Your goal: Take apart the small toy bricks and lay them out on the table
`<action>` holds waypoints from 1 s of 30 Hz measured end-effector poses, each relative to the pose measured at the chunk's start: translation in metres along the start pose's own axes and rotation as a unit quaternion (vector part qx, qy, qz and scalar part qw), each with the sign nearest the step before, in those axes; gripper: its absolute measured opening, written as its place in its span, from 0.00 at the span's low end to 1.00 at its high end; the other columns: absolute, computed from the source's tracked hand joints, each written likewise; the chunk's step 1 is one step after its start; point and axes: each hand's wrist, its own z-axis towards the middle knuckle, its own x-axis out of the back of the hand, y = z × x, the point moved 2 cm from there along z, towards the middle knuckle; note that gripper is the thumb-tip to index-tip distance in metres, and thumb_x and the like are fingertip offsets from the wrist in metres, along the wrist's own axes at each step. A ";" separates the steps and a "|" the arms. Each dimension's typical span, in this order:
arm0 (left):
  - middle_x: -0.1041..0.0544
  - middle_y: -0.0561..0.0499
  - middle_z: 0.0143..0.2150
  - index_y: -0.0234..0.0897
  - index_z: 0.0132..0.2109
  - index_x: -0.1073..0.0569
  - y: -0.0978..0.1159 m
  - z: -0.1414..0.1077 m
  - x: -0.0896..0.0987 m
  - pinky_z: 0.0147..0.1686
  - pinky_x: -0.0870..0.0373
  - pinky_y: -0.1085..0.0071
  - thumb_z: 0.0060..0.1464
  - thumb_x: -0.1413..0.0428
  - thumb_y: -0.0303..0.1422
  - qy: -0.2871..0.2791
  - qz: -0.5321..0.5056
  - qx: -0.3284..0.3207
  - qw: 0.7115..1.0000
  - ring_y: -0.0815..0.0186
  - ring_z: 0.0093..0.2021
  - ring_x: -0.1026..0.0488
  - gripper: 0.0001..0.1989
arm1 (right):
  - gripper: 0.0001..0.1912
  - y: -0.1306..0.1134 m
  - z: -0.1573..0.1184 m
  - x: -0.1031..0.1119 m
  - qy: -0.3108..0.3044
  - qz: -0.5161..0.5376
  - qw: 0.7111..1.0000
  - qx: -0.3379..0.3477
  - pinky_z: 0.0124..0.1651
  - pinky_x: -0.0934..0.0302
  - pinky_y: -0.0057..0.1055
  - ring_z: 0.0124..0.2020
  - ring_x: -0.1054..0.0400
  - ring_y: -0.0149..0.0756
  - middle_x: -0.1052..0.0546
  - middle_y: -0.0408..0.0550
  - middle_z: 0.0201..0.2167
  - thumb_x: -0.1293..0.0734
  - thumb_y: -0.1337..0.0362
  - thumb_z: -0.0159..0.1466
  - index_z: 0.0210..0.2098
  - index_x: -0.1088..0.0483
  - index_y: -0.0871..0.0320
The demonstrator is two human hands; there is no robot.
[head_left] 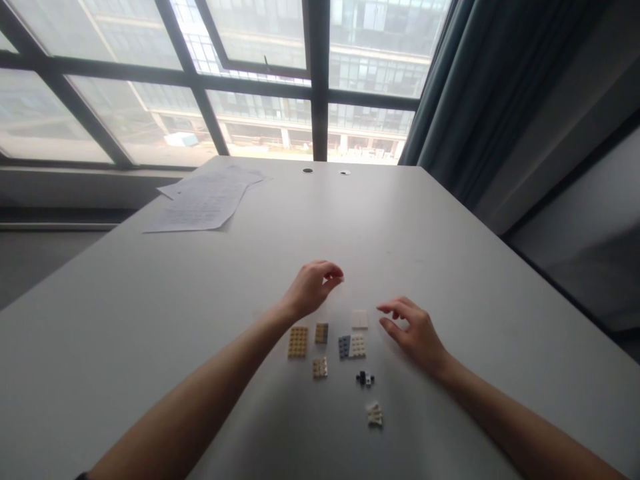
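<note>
My left hand (314,287) is over the middle of the white table, thumb and fingers pinched on a small white piece (341,279). To its right, my right hand (407,327) is held with thumb and fingers apart and nothing between them. Nearest to my right hand lies a flat white piece (360,319). Below it are a studded white plate (358,346) and a grey plate (343,347), side by side. A yellow-tan studded plate (298,342) lies below my left wrist, beside a tan and grey stack (321,333) and a tan studded piece (320,368).
Small black and grey parts (365,379) and white pieces (375,415) lie nearer the front of the table (200,347). Printed papers (200,200) rest at the back left. Two round fittings sit at the far edge, before the windows. A dark curtain (465,87) hangs at right.
</note>
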 end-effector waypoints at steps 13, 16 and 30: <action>0.26 0.51 0.25 0.33 0.30 0.29 0.021 0.011 -0.033 0.27 0.34 0.72 0.46 0.44 0.40 -0.069 -0.186 0.094 0.976 0.70 0.25 0.32 0.13 | 0.10 0.004 0.066 -0.024 -0.060 0.334 0.921 -0.193 0.32 0.36 0.30 0.26 0.31 0.31 0.23 0.46 0.25 0.30 0.61 0.53 0.31 0.26 0.61; 0.26 0.52 0.27 0.34 0.30 0.27 0.018 0.010 -0.023 0.29 0.35 0.72 0.46 0.42 0.40 -0.020 -0.146 0.086 0.985 0.69 0.27 0.32 0.12 | 0.07 0.007 0.064 -0.020 -0.045 0.196 0.972 -0.124 0.34 0.37 0.31 0.27 0.31 0.32 0.24 0.45 0.25 0.31 0.63 0.54 0.32 0.25 0.59; 0.23 0.51 0.34 0.38 0.40 0.23 -0.045 -0.021 0.026 0.37 0.32 0.69 0.48 0.45 0.36 0.044 0.071 0.096 0.992 0.67 0.30 0.29 0.12 | 0.09 0.010 0.052 -0.028 -0.106 -0.052 0.991 0.057 0.35 0.41 0.26 0.27 0.37 0.28 0.29 0.43 0.30 0.36 0.75 0.57 0.33 0.26 0.58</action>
